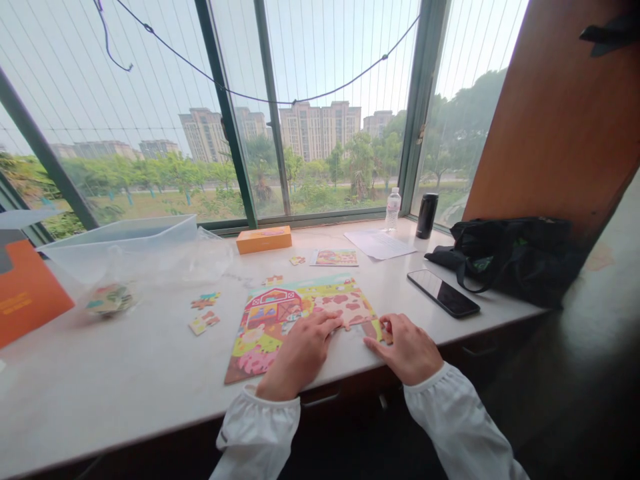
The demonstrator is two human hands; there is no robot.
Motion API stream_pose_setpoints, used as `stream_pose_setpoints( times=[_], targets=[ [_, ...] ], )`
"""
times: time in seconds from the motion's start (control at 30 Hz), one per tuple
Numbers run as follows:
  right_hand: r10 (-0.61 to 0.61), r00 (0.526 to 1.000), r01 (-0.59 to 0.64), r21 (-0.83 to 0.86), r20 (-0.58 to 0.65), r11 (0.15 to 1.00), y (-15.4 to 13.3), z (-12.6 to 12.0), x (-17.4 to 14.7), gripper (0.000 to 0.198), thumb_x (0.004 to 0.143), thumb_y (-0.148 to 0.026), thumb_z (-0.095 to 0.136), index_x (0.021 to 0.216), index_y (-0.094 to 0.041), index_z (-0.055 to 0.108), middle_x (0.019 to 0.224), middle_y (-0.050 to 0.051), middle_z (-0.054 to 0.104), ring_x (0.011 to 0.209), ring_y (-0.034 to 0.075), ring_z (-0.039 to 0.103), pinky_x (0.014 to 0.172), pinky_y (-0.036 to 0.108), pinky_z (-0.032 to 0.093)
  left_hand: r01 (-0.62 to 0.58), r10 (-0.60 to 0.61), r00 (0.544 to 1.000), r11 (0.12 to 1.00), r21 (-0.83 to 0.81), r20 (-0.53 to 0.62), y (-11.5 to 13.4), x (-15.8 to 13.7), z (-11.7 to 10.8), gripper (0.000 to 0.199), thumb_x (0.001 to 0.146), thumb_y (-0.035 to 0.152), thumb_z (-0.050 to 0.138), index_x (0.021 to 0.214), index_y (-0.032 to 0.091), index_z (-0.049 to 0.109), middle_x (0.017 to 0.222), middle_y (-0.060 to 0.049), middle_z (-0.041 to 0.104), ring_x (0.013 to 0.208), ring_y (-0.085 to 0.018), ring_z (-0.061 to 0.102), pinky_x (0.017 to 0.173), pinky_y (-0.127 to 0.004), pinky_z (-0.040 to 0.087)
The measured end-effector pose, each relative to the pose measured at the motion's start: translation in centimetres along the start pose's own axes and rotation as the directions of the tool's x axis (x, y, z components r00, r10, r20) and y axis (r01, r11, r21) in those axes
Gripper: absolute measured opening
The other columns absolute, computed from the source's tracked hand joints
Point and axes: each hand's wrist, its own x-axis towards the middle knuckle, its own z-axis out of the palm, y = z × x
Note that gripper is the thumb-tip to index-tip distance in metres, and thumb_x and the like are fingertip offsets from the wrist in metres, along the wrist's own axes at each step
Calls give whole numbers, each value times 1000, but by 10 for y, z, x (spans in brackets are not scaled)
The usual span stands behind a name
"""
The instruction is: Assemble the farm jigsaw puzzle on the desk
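Observation:
A farm-scene jigsaw puzzle (267, 317) lies on the white tabletop, showing a red barn, pink pigs and a brown-spotted cow. A gap is visible along its lower right side. My left hand (303, 350) rests on the assembled part with fingers stretched toward the cow, partly hiding the picture. At the puzzle's right edge, my right hand (410, 350) has thumb and index finger closed on a puzzle piece (387, 336). That piece touches or lies very near the green corner part; I cannot tell whether it is joined.
Loose pieces (204, 323) lie left of the puzzle, others behind it near a picture card (335, 258). Farther around are an orange box (265, 240), a clear bin (125, 233), a bagged stack (110, 300), a phone (444, 293), a bottle (393, 210), a black tumbler (427, 217) and a black bag (510, 260).

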Motion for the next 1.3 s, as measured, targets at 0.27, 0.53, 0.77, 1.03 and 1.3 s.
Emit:
stream_pose_setpoints(
  times=[0.27, 0.53, 0.77, 1.03, 1.3],
  targets=[
    [87, 994, -89, 37, 72, 995, -4, -5, 5, 30, 79, -44, 64, 98, -20, 62, 98, 6, 66, 90, 22, 64, 76, 32, 43, -12, 12, 1000, 1000, 0, -9, -2, 0, 2, 39, 94, 12, 45, 125, 26, 64, 133, -1, 62, 122, -18, 56, 107, -35, 44],
    [88, 994, -86, -25, 67, 996, -13, -7, 5, 23, 84, -41, 59, 95, -21, 59, 97, 6, 65, 90, 21, 63, 75, 31, 41, -32, 38, 993, 998, 50, -110, 5, -3, -3, 39, 92, 10, 47, 123, 26, 63, 124, -3, 64, 115, -19, 58, 100, -37, 48],
    [112, 992, -101, -164, 61, 981, -13, -2, 2, 38, 85, -55, 58, 97, -19, 57, 101, 11, 62, 96, 26, 62, 78, 35, 43, 68, -53, 982, 995, 72, -182, 47, -24, 3, 24, 95, 22, 48, 112, 23, 65, 104, -5, 66, 100, -21, 58, 88, -38, 53],
    [169, 982, -146, -241, 80, 960, -25, -4, 6, 36, 89, -51, 51, 96, -16, 58, 100, 15, 63, 99, 29, 63, 80, 38, 44, 21, -13, 989, 998, 55, -144, 56, 3, 31, 38, 91, 11, 46, 126, 19, 58, 125, -6, 62, 116, -20, 55, 106, -37, 43],
    [203, 971, -159, -288, 129, 944, -31, -10, 11, 40, 86, -52, 50, 97, -14, 59, 100, 16, 64, 97, 31, 65, 82, 41, 46, 50, -56, 987, 998, -42, -150, 51, 3, 33, 40, 92, 13, 45, 129, 22, 58, 129, -3, 63, 118, -18, 55, 106, -35, 43]
  ],
)
